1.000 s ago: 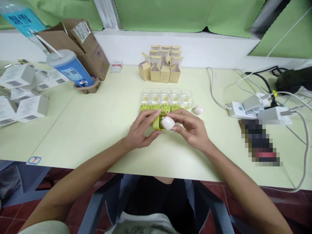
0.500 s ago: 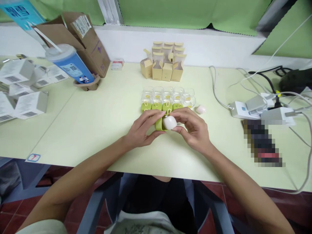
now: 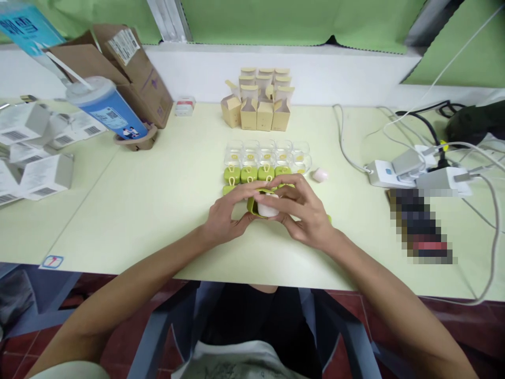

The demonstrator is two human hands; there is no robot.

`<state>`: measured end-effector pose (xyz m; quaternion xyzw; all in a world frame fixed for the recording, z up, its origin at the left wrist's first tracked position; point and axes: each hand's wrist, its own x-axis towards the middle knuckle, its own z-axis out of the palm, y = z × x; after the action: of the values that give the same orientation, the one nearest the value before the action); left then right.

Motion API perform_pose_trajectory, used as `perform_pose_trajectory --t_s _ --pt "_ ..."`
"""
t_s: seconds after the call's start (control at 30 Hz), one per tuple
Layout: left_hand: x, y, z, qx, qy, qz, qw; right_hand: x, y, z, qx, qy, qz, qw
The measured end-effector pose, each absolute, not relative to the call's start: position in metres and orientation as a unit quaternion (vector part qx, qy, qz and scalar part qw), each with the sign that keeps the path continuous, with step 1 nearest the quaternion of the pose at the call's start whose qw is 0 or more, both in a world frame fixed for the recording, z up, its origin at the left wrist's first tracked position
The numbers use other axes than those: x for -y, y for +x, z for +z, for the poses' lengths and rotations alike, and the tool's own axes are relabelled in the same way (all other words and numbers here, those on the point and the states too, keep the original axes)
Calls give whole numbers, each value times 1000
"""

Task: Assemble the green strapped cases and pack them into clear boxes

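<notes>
My left hand (image 3: pixel 223 218) is closed around a green protective case (image 3: pixel 251 205) with an open side facing right. In my right hand (image 3: pixel 307 213) is a small rounded white case (image 3: pixel 267 209), partly inside the green one, with the fingers laid over it. Just beyond my hands stand rows of similar green cases (image 3: pixel 249 173) with loops on top; my fingers hide part of the nearer row. Clear plastic containers (image 3: pixel 266 150) with yellow marks line up behind them. A pale pink rounded piece (image 3: pixel 320 175) lies to their right. A bit of green (image 3: pixel 329 218) peeks out by my right wrist.
Opened small tan boxes (image 3: pixel 256 113) stand against the wall. At left are white boxes (image 3: pixel 47 173), a blue drink cup (image 3: pixel 116 118) and a cardboard box (image 3: pixel 155 97). A power strip (image 3: pixel 389 173) with cables and a blurred-out object (image 3: pixel 422 226) occupy the right side.
The white case has moved left, further into the green case. My right fingers have shifted over its front. The view has turned slightly, showing more green cases.
</notes>
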<state>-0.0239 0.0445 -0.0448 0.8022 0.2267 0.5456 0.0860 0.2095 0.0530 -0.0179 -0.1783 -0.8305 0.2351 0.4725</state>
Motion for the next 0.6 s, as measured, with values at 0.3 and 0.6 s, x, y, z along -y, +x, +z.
perform_pose_trajectory --t_s 0.3,0.6 --pt "-50 -28 -44 -249 804 540 -16 -54 209 -18 847 -190 164 469" --pt "-54 -30 -40 -223 830 509 -54 -59 210 -26 842 -184 189 470"
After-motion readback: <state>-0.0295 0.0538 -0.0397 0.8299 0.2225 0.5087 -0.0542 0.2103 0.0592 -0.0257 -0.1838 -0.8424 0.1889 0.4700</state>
